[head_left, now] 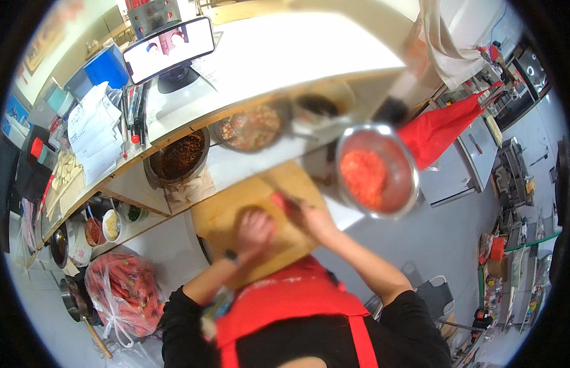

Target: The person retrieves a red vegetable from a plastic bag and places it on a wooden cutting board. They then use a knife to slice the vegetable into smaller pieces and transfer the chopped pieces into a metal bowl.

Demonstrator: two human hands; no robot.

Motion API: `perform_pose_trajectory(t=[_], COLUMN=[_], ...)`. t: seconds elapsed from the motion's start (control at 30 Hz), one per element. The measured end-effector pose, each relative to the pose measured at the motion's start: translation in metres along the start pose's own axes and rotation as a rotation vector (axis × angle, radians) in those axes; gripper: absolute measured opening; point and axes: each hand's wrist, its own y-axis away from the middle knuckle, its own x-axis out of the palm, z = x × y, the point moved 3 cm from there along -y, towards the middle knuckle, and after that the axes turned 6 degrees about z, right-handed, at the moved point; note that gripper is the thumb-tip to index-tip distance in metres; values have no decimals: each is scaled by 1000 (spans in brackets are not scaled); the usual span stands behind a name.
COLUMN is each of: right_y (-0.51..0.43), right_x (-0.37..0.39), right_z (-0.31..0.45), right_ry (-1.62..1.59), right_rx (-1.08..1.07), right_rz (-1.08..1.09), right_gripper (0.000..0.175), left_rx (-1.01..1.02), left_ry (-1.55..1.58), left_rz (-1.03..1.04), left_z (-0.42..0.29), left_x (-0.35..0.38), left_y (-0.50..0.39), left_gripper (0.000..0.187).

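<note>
A wooden cutting board (pixel 220 207) lies before me, close to my red apron. Over the board's middle is my left hand (pixel 256 226), blurred by motion, with a dark band on the wrist. Its fingers look curled, but whether they hold anything cannot be made out. My right hand (pixel 316 221), at the board's right side, grips a dark, narrow tool (pixel 292 207), probably a knife, too blurred to be certain. Something red (pixel 278 199) shows at the tool's far end. Beyond the right hand stands a metal bowl (pixel 404 184) containing a chopped red food (pixel 363 177).
Under the white shelf (pixel 276 50) sit a pot of dark seasoning (pixel 177 158) and a pan of diced food (pixel 253 126). A phone (pixel 170 48) stands above. Lower left is a plastic bag of red peppers (pixel 126 292). Small bowls, including a white one (pixel 112 226), stand at left.
</note>
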Motion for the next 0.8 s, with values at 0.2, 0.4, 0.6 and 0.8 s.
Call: perform_pose_trajectory(t=[0.2, 0.4, 0.6, 0.8], right_y=[8, 31, -9, 1], right_x=[-13, -22, -20, -31], right_z=[26, 20, 44, 32], right_ry=[56, 153, 82, 2], right_rx=[-27, -147, -191, -136], right_rz=[110, 68, 46, 200], right_gripper=[19, 21, 16, 15], left_rx=[-87, -17, -56, -59], left_ry=[86, 105, 159, 199], left_rz=[113, 125, 190, 180], left_z=[9, 14, 11, 14], left_x=[19, 18, 12, 9], left_y=[-14, -9, -14, -12], left_gripper=[35, 36, 38, 41])
